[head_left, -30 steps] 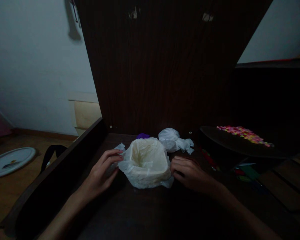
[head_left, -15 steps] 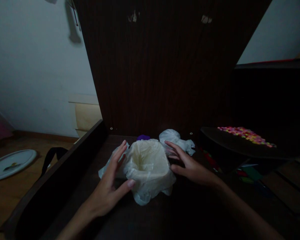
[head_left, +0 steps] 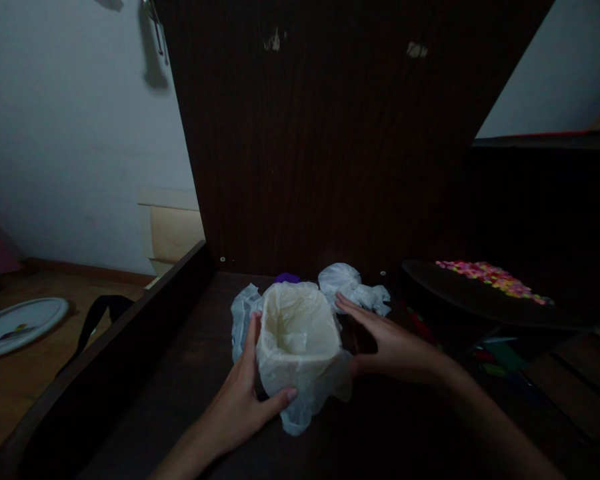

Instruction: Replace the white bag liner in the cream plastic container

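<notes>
A squarish container lined with a thin whitish plastic bag [head_left: 300,327] stands on the dark wooden surface [head_left: 180,373]. The bag's edge is folded over the rim and hangs down outside. My left hand [head_left: 245,403] lies against the container's left and near side, thumb and fingers spread. On the other side, my right hand [head_left: 387,340] is spread with its fingers apart, close to the bag's right edge; whether it touches is hard to tell. Behind the container lies a crumpled white plastic bag [head_left: 347,283], with a purple item [head_left: 287,277] to its left.
A tall dark panel [head_left: 315,147] rises at the back. A raised board [head_left: 125,333] borders the left side. Small pink and yellow pieces [head_left: 495,277] lie on a dark shelf at right. A white oval lid-like object [head_left: 25,327] rests on the floor.
My left hand has moved right, onto the container's side. The overhanging bag on the left sits closer in. My right hand has shifted slightly lower and right. The view has shifted a little.
</notes>
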Action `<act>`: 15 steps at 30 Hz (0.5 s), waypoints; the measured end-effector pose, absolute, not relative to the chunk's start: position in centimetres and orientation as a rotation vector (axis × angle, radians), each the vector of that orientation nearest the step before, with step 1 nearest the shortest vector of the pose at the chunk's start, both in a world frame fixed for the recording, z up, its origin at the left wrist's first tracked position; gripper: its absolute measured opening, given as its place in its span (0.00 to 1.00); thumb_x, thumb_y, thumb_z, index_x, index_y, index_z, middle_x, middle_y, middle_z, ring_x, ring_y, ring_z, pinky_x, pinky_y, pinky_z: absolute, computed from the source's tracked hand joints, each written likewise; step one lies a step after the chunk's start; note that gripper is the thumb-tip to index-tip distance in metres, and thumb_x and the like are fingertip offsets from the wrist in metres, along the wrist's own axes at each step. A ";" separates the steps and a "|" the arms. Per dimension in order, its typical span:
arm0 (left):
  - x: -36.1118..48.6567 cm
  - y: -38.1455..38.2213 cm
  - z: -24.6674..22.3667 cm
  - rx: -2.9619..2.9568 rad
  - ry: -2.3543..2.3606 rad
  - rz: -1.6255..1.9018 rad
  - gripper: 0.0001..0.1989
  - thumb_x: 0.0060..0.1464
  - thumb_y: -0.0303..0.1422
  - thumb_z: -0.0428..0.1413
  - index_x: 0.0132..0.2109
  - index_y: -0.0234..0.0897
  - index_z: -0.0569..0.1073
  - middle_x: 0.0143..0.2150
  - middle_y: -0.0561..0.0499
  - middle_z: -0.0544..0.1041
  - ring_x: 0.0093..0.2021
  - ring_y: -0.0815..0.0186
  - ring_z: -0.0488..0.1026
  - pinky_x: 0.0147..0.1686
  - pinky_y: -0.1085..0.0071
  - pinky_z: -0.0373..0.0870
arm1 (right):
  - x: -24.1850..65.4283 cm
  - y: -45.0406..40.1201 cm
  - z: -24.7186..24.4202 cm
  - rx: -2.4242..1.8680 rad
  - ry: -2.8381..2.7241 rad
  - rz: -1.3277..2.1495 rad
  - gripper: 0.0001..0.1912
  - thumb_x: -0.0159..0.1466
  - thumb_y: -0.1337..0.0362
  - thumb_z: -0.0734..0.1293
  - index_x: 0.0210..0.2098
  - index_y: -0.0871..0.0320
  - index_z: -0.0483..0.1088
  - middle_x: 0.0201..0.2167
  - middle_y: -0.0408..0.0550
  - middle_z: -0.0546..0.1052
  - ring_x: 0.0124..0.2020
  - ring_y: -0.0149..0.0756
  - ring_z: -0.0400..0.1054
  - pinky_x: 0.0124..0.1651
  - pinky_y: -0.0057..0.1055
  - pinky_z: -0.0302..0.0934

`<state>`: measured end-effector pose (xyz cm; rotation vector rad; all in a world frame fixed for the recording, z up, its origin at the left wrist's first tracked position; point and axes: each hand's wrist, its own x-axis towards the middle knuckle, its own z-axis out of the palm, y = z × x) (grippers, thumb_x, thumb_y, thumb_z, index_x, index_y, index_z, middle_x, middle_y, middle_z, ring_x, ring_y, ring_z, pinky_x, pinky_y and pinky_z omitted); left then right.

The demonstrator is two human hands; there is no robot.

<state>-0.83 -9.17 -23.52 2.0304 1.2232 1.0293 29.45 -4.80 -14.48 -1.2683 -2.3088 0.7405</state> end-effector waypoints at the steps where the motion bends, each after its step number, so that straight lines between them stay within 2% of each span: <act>1: -1.1 -9.1 -23.3 2.034 1.220 1.055 0.63 0.53 0.44 0.66 0.74 0.47 0.24 0.77 0.36 0.41 0.75 0.43 0.45 0.68 0.41 0.54 | 29.5 -4.6 -13.3 -1.256 -2.293 0.668 0.44 0.58 0.43 0.74 0.67 0.56 0.62 0.71 0.61 0.58 0.71 0.62 0.52 0.69 0.60 0.50; 3: -1.5 -9.0 -22.6 2.027 1.184 1.115 0.63 0.51 0.44 0.68 0.74 0.48 0.27 0.77 0.37 0.39 0.75 0.42 0.44 0.69 0.39 0.52 | 28.8 -4.4 -11.1 -1.138 -2.271 0.553 0.26 0.69 0.49 0.65 0.61 0.52 0.69 0.66 0.55 0.68 0.67 0.53 0.60 0.68 0.55 0.53; 5: -1.8 -8.7 -21.5 2.029 1.125 1.164 0.60 0.53 0.44 0.66 0.75 0.48 0.31 0.78 0.37 0.40 0.75 0.42 0.45 0.69 0.38 0.50 | 26.9 -4.1 -9.5 -1.026 -2.357 0.511 0.20 0.70 0.52 0.65 0.58 0.51 0.72 0.59 0.51 0.74 0.61 0.47 0.67 0.64 0.49 0.60; 8: -1.9 -8.3 -19.9 2.089 1.053 1.213 0.45 0.60 0.46 0.60 0.74 0.48 0.44 0.78 0.40 0.40 0.76 0.43 0.43 0.69 0.38 0.49 | 23.2 -3.5 -8.9 -0.946 -2.618 0.412 0.22 0.66 0.53 0.70 0.57 0.53 0.73 0.58 0.52 0.75 0.59 0.48 0.69 0.61 0.43 0.64; 11: -1.5 -8.1 -18.8 2.154 1.065 1.187 0.27 0.65 0.45 0.53 0.67 0.47 0.61 0.77 0.43 0.43 0.76 0.44 0.44 0.69 0.39 0.51 | 20.0 -2.4 -9.2 -0.931 -2.869 0.323 0.22 0.66 0.54 0.70 0.55 0.60 0.74 0.55 0.59 0.76 0.56 0.54 0.71 0.59 0.47 0.64; 15: -0.9 -8.4 -18.5 2.151 1.105 1.148 0.16 0.67 0.43 0.50 0.58 0.45 0.68 0.77 0.45 0.46 0.74 0.47 0.51 0.69 0.44 0.55 | 17.7 -1.1 -9.0 -1.020 -2.947 0.220 0.21 0.63 0.54 0.72 0.49 0.63 0.77 0.47 0.62 0.79 0.48 0.57 0.74 0.50 0.48 0.69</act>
